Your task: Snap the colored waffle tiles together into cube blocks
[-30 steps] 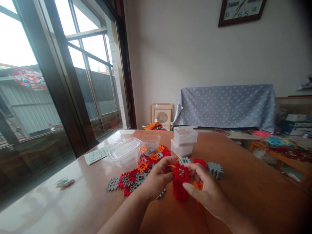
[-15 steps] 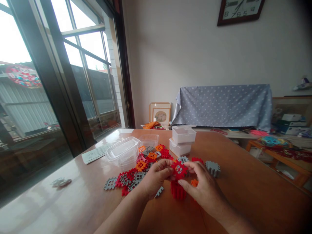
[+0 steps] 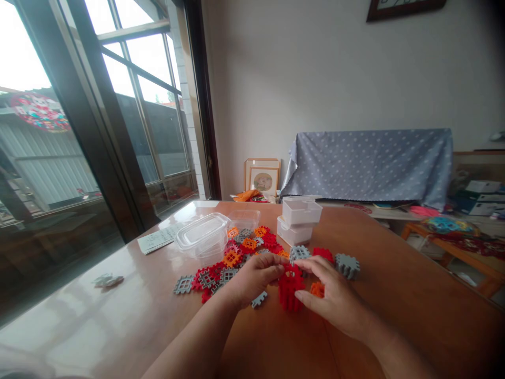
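Observation:
A red notched building tile [image 3: 292, 273] with a window-like opening sits at the top of a stack of red tiles [image 3: 291, 299]. My left hand [image 3: 262, 271] pinches its left edge between thumb and fingers. On the other side, my right hand [image 3: 329, 287] curves round it, fingertips at the upper right edge and thumb lower down against the stack. An orange tile [image 3: 316, 289] lies partly hidden behind the right fingers. Left of the stack, a loose grey tile [image 3: 259, 299] rests near my left wrist. Beyond the hands are a grey window tile stack [image 3: 300, 252] and more red tiles [image 3: 322, 255].
Mixed red, orange and grey tiles [image 3: 232, 258] are heaped left of centre. Clear plastic containers [image 3: 202, 234] stand behind them, with white boxes [image 3: 302, 211] stacked further right. A grey tile stack [image 3: 347, 265], a paper sheet [image 3: 158, 239] and a small plastic bundle [image 3: 108, 281] are on the table.
Both hands have brought the red tile down from above the red stack onto its top. The view has tilted slightly downward.

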Available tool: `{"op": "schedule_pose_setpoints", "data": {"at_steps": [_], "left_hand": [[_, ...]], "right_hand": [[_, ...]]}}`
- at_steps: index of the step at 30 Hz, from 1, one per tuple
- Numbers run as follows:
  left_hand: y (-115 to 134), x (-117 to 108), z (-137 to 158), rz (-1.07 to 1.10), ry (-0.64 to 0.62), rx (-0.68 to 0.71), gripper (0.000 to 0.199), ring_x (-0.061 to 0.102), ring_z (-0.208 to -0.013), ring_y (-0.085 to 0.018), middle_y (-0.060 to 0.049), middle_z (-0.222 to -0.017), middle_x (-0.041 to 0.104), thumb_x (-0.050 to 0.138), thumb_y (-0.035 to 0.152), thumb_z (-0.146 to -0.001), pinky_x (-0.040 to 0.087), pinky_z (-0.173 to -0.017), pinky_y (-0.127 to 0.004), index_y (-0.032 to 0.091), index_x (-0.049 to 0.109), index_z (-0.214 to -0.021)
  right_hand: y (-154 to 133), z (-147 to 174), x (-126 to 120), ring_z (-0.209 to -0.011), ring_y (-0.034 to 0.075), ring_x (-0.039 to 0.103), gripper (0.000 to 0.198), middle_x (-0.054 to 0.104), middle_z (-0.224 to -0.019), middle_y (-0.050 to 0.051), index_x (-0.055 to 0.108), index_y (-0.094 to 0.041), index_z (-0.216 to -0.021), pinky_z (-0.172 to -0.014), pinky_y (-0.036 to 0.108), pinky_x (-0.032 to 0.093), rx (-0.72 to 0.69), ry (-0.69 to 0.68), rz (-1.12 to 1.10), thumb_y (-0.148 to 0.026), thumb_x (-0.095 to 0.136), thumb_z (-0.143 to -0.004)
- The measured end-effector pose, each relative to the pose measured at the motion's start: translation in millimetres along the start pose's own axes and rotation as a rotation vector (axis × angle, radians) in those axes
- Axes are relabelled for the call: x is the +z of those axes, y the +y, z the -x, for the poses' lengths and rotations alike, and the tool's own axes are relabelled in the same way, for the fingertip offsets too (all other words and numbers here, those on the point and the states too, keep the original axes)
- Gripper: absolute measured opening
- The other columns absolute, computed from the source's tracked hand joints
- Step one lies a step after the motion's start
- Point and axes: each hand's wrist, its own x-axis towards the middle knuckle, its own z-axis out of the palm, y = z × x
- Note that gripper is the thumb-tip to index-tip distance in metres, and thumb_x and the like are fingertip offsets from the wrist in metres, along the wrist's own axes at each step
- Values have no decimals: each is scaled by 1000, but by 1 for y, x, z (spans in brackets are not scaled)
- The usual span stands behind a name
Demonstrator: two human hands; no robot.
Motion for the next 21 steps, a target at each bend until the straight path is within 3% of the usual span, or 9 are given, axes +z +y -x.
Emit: {"op": "schedule_pose_setpoints", "data": {"at_steps": [6,14,21], "left_hand": [[0,-8,-4,-119,165,40,25,56,-75,-13,-4,-92,68,68,28,-80,45,-72,-27,15,71,-101],[-14,-14,-7,-306,80,-12,25,60,-74,-16,-5,-89,70,62,25,-79,46,-71,-30,16,71,-100],[-13,-18,0,-481,39,-9,34,63,-83,-19,-6,-103,71,59,21,-76,47,-73,-29,19,72,-108]], "right_hand": [[10,-1,-5,-119,27,59,46,61,-127,8,63,-27,-131,-105,43,49,26,-26,81,-37,72,-86],[12,1,0,-115,29,60,47,66,-122,8,68,-30,-131,-101,45,51,41,-79,182,-41,75,-85],[15,2,-4,-113,29,62,48,67,-120,7,68,-30,-128,-97,43,52,40,-87,187,-41,76,-83]]}}
